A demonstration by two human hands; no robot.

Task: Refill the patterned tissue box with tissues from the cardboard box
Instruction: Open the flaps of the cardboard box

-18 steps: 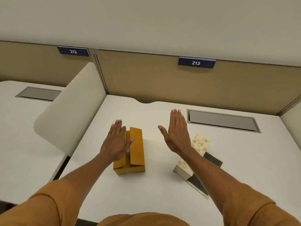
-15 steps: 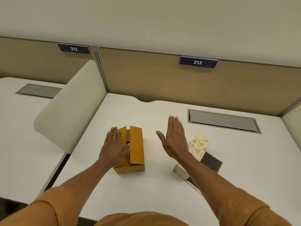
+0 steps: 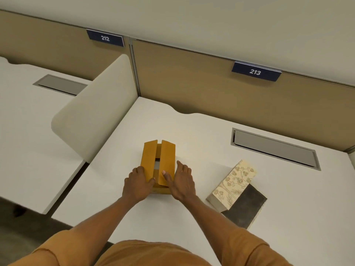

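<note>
The cardboard box [image 3: 158, 166] sits on the white desk [image 3: 201, 217] just below the middle of the view, its two long top flaps nearly shut with a narrow gap between them; something pale grey shows through that gap, too small to tell what it is. The left hand [image 3: 137, 186] lies at the box's 7 o'clock corner, fingers curled over the left flap and side, thumb on top. The right hand [image 3: 181, 182] is pressed to the box's 5 o'clock corner, thumb laid across the right flap, fingers spread loosely along the side. Both hands are in contact with the box, half open rather than clenched; the near end of the box is hidden behind them.

The patterned tissue box [image 3: 233, 184] lies at 3 o'clock from the cardboard one, well apart, tilted toward 1 o'clock. A dark panel [image 3: 245, 207] sticks out at its 5 o'clock side; whether it is a flap or a separate piece cannot be told. Orange sleeves [image 3: 255, 252] are cut off by the lower edge.
</note>
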